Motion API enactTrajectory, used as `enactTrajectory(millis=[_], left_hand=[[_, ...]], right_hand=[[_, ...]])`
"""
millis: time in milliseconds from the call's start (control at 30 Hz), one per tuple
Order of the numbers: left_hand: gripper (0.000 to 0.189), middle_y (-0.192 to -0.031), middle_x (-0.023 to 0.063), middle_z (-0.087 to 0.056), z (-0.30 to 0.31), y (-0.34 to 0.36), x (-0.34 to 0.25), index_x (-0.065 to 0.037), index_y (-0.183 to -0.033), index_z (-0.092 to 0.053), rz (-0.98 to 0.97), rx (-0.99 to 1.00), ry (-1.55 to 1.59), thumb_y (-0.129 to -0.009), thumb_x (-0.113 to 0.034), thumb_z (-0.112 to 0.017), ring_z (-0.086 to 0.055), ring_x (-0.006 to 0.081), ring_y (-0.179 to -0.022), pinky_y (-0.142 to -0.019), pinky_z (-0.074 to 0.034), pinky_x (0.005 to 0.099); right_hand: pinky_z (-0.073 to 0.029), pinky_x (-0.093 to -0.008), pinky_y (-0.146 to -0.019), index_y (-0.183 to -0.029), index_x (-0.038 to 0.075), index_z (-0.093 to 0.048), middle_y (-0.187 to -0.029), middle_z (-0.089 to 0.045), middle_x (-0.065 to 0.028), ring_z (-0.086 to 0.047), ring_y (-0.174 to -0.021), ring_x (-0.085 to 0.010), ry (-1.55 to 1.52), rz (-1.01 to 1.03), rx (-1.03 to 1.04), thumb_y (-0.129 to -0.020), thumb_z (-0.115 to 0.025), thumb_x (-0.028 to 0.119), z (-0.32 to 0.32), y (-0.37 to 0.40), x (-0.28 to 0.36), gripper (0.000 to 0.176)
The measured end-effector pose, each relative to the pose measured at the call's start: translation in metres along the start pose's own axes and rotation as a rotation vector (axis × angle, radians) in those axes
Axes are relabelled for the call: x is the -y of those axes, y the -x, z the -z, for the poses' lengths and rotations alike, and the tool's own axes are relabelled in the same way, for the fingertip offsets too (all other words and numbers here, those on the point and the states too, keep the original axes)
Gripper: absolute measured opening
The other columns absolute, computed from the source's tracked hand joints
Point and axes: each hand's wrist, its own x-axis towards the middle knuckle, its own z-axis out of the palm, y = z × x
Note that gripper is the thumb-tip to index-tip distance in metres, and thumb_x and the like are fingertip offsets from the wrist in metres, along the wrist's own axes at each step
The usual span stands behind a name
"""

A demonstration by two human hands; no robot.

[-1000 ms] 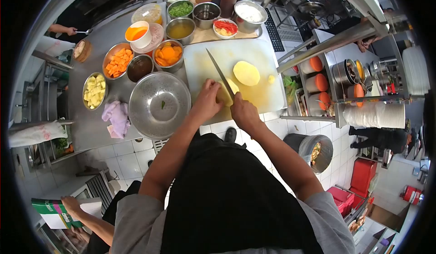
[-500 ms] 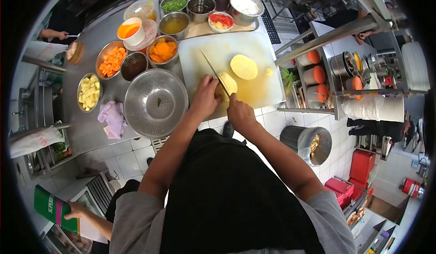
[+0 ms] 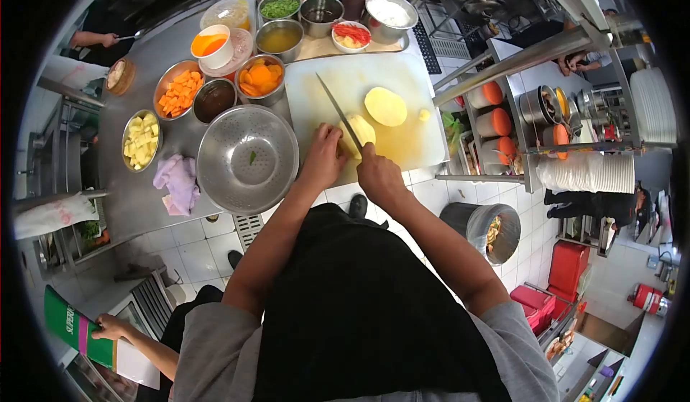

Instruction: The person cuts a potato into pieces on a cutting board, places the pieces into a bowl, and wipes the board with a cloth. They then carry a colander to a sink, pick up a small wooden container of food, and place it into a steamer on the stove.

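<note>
My right hand (image 3: pixel 381 180) is closed round the handle of a knife (image 3: pixel 336 104), whose long blade points away to the far left. Under the blade lies a peeled potato piece (image 3: pixel 364 130) on the white cutting board (image 3: pixel 314 78). My left hand (image 3: pixel 323 159) has its curled fingers against the near left side of that piece, partly hiding it. A larger potato half (image 3: pixel 386 106) rests flat to the right, with a small potato bit (image 3: pixel 424 115) beside it.
Left of the board stand a steel colander (image 3: pixel 248 193), a bowl of carrot pieces (image 3: pixel 162 109), a bowl of yellow cubes (image 3: pixel 126 159) and a purple cloth (image 3: pixel 177 185). Bowls line the far side. A lined bin (image 3: pixel 510 231) is at right; a person's hand (image 3: pixel 109 327) holds a green-and-white folder.
The knife blade has shifted slightly on the potato piece, and my left fingers have drawn back a little from it. At lower left, the other person's folder has tilted and moved.
</note>
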Motion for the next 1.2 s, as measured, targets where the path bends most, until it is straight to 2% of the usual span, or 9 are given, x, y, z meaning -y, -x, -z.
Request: enactTrajectory(millis=[433,567,767,833,867,900,967,1000,1200], left_hand=[[0.045,-0.112,0.0197,-0.053,-0.003,-0.002,0.0,0.002,-0.113,-0.058,-0.002,-0.042,-0.002,-0.071,0.003,-0.073,-0.052,0.0418,-0.111,-0.095,-0.046,0.0466],[0.038,-0.109,0.0196,-0.055,-0.003,-0.002,0.004,0.002,-0.109,-0.058,-0.018,-0.076,0.0,-0.073,0.003,-0.069,-0.053,0.041,-0.11,-0.093,-0.048,0.0463],[0.04,-0.117,0.02,-0.052,-0.004,-0.005,-0.001,0.002,-0.112,-0.057,-0.037,-0.046,-0.069,-0.074,0.004,-0.066,-0.052,0.0412,-0.114,-0.097,-0.047,0.0468],[0.049,-0.126,0.0199,-0.05,0.008,-0.01,-0.014,0.001,-0.122,-0.056,-0.141,-0.024,-0.327,-0.073,0.007,-0.063,-0.05,0.0415,-0.119,-0.102,-0.044,0.0483],[0.076,-0.145,0.0188,-0.043,0.011,-0.016,-0.013,-0.005,-0.141,-0.051,-0.207,0.037,-0.328,-0.068,0.013,-0.061,-0.042,0.043,-0.134,-0.113,-0.037,0.0493],[0.076,-0.145,0.0188,-0.043,0.013,-0.024,-0.01,-0.005,-0.141,-0.051,-0.217,0.048,-0.334,-0.068,0.013,-0.061,-0.042,0.043,-0.134,-0.113,-0.037,0.0493],[0.09,-0.157,0.0141,-0.036,0.015,-0.044,-0.006,-0.011,-0.151,-0.043,-0.412,0.328,-0.532,-0.067,0.015,-0.062,-0.032,0.0408,-0.145,-0.118,-0.033,0.0481],[0.095,-0.164,0.0098,-0.029,0.017,-0.056,-0.011,-0.015,-0.155,-0.037,-0.37,0.501,-0.624,-0.068,0.012,-0.063,-0.025,0.0379,-0.151,-0.121,-0.03,0.047],[0.093,-0.15,0.0122,-0.043,0.023,-0.085,-0.012,-0.012,-0.15,-0.041,-0.339,0.819,-0.575,-0.063,-0.003,-0.074,-0.039,0.0359,-0.139,-0.116,-0.035,0.0464]], right_hand=[[-0.057,-0.0501,-0.065,-0.104,-0.001,-0.047,-0.074,-0.069,-0.0256,-0.071,-0.071,-0.0414,0.069,-0.013,0.076,-0.095,-0.055,0.015,-0.014,0.004,0.002,0.021],[-0.056,-0.0532,-0.062,-0.103,-0.001,-0.044,-0.069,-0.066,-0.0253,-0.068,-0.066,-0.0442,0.039,0.036,-0.034,-0.091,-0.055,0.011,-0.045,-0.014,-0.01,0.021],[-0.056,-0.0527,-0.06,-0.103,0.0,-0.046,-0.07,-0.067,-0.0246,-0.069,-0.066,-0.0426,0.016,0.102,-0.058,-0.095,-0.05,0.014,-0.029,-0.008,-0.023,0.017],[-0.054,-0.0545,-0.06,-0.103,-0.001,-0.045,-0.068,-0.065,-0.0259,-0.067,-0.064,-0.0451,-0.056,0.052,-0.118,-0.094,-0.052,0.015,-0.006,0.002,-0.02,0.02],[-0.054,-0.0565,-0.06,-0.102,-0.003,-0.045,-0.067,-0.064,-0.027,-0.066,-0.064,-0.0471,-0.123,0.016,-0.135,-0.093,-0.053,0.015,0.007,0.006,-0.024,0.022],[-0.053,-0.0584,-0.064,-0.104,-0.002,-0.045,-0.07,-0.064,-0.0293,-0.066,-0.068,-0.0489,-0.144,-0.02,-0.148,-0.093,-0.054,0.015,0.019,0.011,-0.029,0.022],[-0.053,-0.0591,-0.068,-0.105,-0.001,-0.045,-0.073,-0.065,-0.0306,-0.065,-0.072,-0.0502,-0.192,-0.072,-0.149,-0.094,-0.054,0.016,0.038,0.023,-0.044,0.022],[-0.053,-0.0593,-0.071,-0.106,0.0,-0.045,-0.075,-0.065,-0.0309,-0.064,-0.075,-0.0517,-0.191,-0.101,-0.129,-0.095,-0.054,0.016,0.044,0.03,-0.051,0.021],[-0.052,-0.0595,-0.068,-0.104,0.0,-0.044,-0.074,-0.065,-0.0283,-0.065,-0.072,-0.0499,-0.179,-0.086,-0.054,-0.095,-0.053,0.015,0.042,0.071,-0.08,0.019]])
